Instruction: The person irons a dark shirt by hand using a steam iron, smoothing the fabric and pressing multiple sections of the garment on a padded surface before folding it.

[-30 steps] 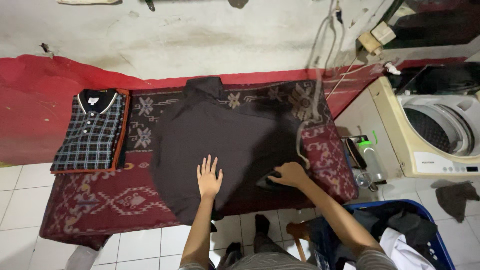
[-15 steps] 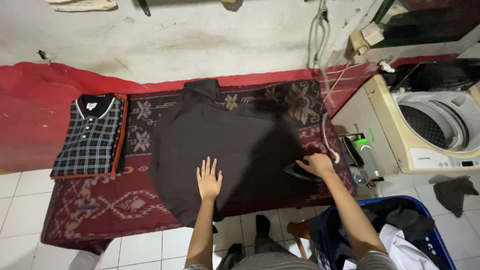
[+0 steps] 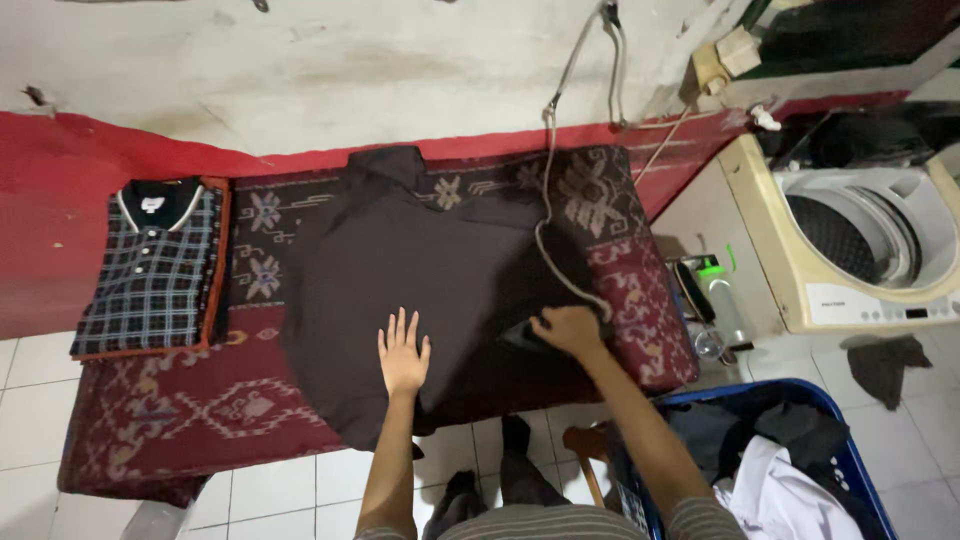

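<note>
One dark brown shirt (image 3: 430, 270) lies spread flat across a maroon patterned cloth (image 3: 180, 410) that covers a low pad against the wall. Its collar points toward the wall and its lower hem hangs a little over the near edge, above the white floor tiles. The fabric looks plain and mostly smooth.

The left hand (image 3: 403, 355) rests palm down on the lower part of the shirt, fully open with the fingers spread, holding nothing. The right hand (image 3: 568, 330) is closed around the handle of a dark iron (image 3: 527, 335), which sits on the shirt near its right side. A pale cord (image 3: 548, 200) runs from the iron up across the cloth to the wall.

At the left end of the cloth, a folded plaid shirt (image 3: 150, 270) lies well apart from the hands. To the right stand a green-capped bottle (image 3: 718, 295), a washing machine (image 3: 850, 250) and a blue basket (image 3: 860, 480) of clothes.
</note>
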